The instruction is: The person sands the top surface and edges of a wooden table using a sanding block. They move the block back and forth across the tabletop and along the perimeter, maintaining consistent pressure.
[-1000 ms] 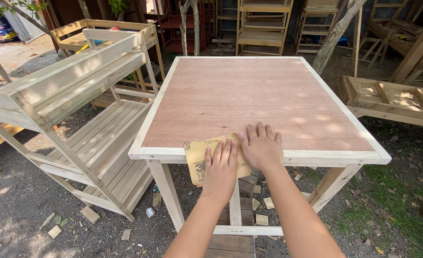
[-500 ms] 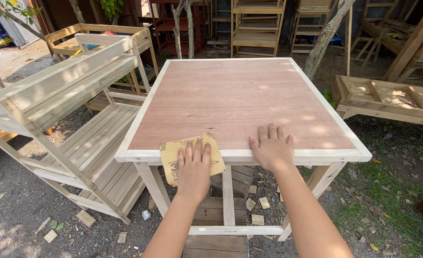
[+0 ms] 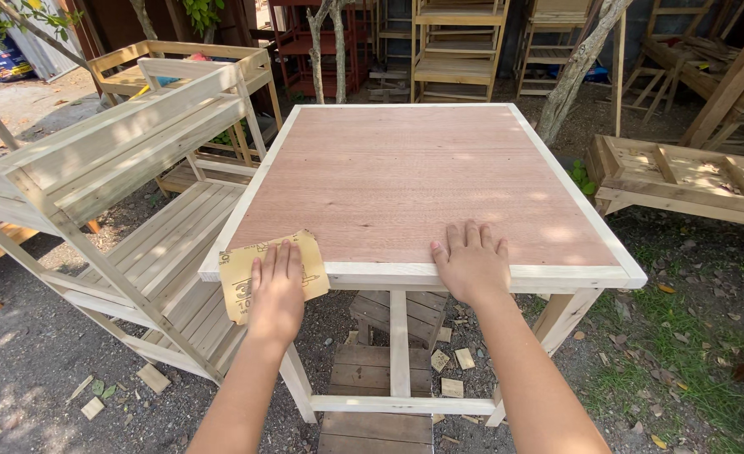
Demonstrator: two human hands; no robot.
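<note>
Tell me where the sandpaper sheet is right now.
In the head view, the yellow sandpaper sheet lies folded over the near left corner of the wooden table, pressed flat under the left hand. The right hand rests farther right on the same edge.

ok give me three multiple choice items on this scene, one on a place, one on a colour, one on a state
1. Where does the sandpaper lie?
A. over the table's near left corner
B. on the ground
C. at the table's far edge

2. What colour is the sandpaper?
A. blue
B. yellowish tan
C. black

3. How does the right hand rest?
A. clenched in a fist
B. flat, fingers spread
C. raised off the table

Answers: 1 A, the left hand presses it on that corner of the table. 2 B, the sheet looks yellowish. 3 B, the palm lies on the near edge.
</note>
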